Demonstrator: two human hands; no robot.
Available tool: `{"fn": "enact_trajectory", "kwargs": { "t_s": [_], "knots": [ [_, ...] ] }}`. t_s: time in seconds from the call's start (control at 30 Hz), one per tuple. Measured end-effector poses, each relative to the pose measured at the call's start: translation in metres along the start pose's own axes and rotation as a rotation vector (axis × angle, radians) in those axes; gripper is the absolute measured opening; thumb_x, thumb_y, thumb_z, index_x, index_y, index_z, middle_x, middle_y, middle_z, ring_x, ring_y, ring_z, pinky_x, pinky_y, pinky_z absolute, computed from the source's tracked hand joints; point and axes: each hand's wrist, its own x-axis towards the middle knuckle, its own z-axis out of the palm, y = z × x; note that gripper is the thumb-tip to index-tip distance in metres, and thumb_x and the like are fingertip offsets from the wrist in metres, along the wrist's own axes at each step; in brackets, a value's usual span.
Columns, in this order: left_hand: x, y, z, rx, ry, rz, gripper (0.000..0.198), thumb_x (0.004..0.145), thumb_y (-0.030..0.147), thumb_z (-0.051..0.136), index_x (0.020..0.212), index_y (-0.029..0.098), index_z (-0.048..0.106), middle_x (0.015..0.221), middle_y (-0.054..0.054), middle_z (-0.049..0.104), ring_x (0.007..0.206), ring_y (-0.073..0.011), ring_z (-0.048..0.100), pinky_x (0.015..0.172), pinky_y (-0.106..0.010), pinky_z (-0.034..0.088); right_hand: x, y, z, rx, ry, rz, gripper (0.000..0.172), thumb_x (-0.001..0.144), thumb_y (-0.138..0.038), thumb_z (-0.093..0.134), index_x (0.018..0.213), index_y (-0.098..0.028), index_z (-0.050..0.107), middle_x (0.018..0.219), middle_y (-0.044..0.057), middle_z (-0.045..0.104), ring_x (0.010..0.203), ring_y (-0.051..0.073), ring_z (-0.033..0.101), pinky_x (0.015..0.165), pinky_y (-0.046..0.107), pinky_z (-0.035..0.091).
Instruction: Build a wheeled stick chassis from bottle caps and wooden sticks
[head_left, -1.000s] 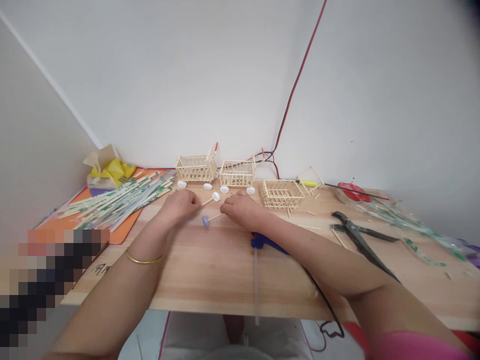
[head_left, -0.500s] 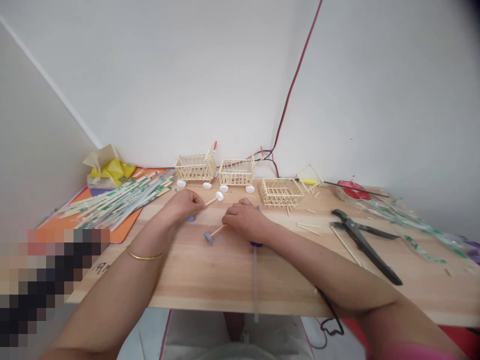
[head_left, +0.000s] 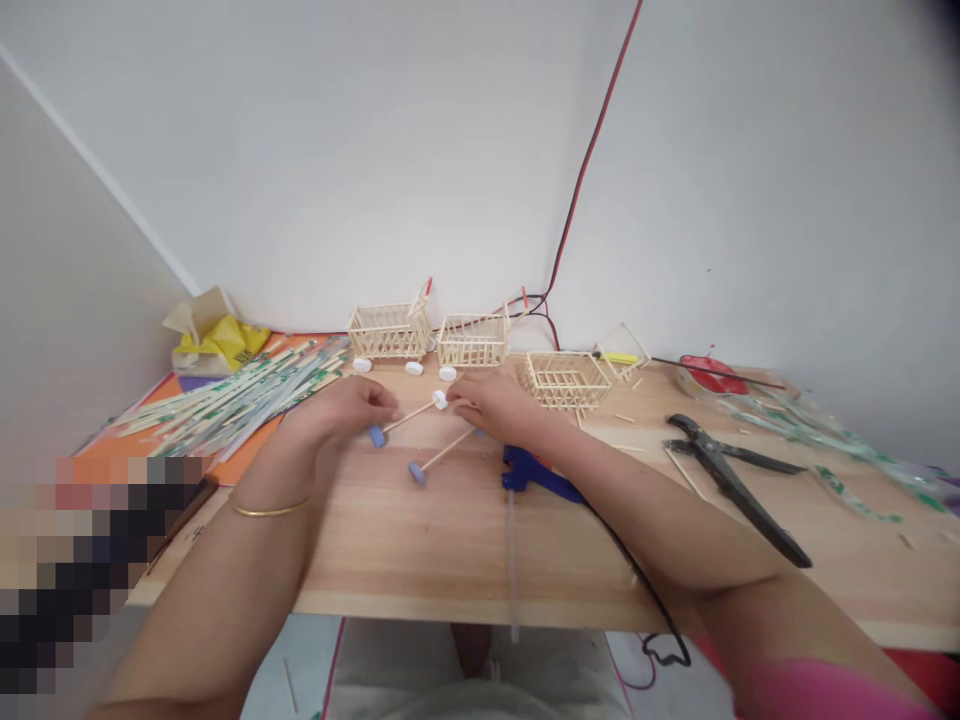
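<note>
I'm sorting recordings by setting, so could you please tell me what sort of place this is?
Probably a craft workspace, judging by the wheeled model carts made of sticks, the pile of sticks at left, and what looks like a blue glue gun on the wooden table.

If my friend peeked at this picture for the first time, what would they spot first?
Probably two tiny stick carts, standing side by side on white wheels at the back of the table. Next, perhaps, the bright blue tool, maybe a glue gun, just nearer than the right hand, or the red-and-black cable running up the wall.
</note>
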Motion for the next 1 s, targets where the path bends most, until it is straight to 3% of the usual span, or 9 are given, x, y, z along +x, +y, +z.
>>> {"fn": "enact_trajectory", "kwargs": {
  "t_s": [0.13, 0.27, 0.47, 0.73, 1.0],
  "knots": [
    [-0.009, -0.006, -0.016, 0.137, -0.069, 0.004, 0.066, 0.057, 0.052, 0.068, 0.115, 0.02, 0.06, 0.099, -0.006, 0.067, 0.085, -0.02, 0.062, 0.071, -0.025, 0.045, 0.015, 0.01, 0.01, -0.005, -0.02, 0.038, 0.031, 0.081, -0.017, 0.058, 0.112, -0.016, 0.059, 0.108, 0.01, 0.063, 0.096, 0.021, 0.058, 0.081, 0.031, 0.037],
    [-0.016, 0.0, -0.019, 0.29, -0.116, -0.07, 0.076, 0.057, 0.047, 0.068, 0.124, 0.016, 0.051, 0.103, -0.009, 0.066, 0.088, -0.023, 0.063, 0.076, -0.028, 0.046, 0.027, 0.015, 0.021, -0.011, -0.044, 0.011, 0.038, 0.08, -0.018, 0.058, 0.118, -0.016, 0.055, 0.115, 0.011, 0.061, 0.1, 0.022, 0.057, 0.082, 0.032, 0.041],
    [-0.017, 0.01, -0.013, 0.433, -0.075, -0.114, 0.056, 0.062, 0.037, 0.064, 0.114, 0.016, 0.054, 0.106, -0.009, 0.066, 0.091, -0.0241, 0.063, 0.072, -0.028, 0.046, 0.042, 0.02, 0.032, -0.027, -0.076, -0.026, 0.048, 0.079, -0.016, 0.056, 0.125, -0.016, 0.049, 0.118, 0.011, 0.06, 0.105, 0.024, 0.056, 0.084, 0.033, 0.043],
    [-0.01, 0.003, -0.007, 0.541, 0.014, -0.134, 0.03, 0.064, 0.034, 0.058, 0.089, 0.019, 0.063, 0.093, -0.007, 0.069, 0.078, -0.0215, 0.063, 0.058, -0.027, 0.039, 0.054, 0.021, 0.037, -0.084, -0.088, -0.02, 0.032, 0.081, -0.014, 0.05, 0.113, -0.014, 0.057, 0.109, 0.012, 0.062, 0.098, 0.024, 0.058, 0.081, 0.033, 0.043],
    [-0.008, 0.002, -0.005, 0.569, 0.027, -0.12, 0.025, 0.063, 0.034, 0.056, 0.081, 0.02, 0.063, 0.084, -0.006, 0.068, 0.073, -0.0206, 0.061, 0.055, -0.027, 0.037, 0.055, 0.024, 0.039, -0.085, -0.091, -0.005, 0.031, 0.08, -0.014, 0.052, 0.111, -0.014, 0.058, 0.111, 0.012, 0.063, 0.1, 0.023, 0.058, 0.084, 0.034, 0.041]
  ]
}}
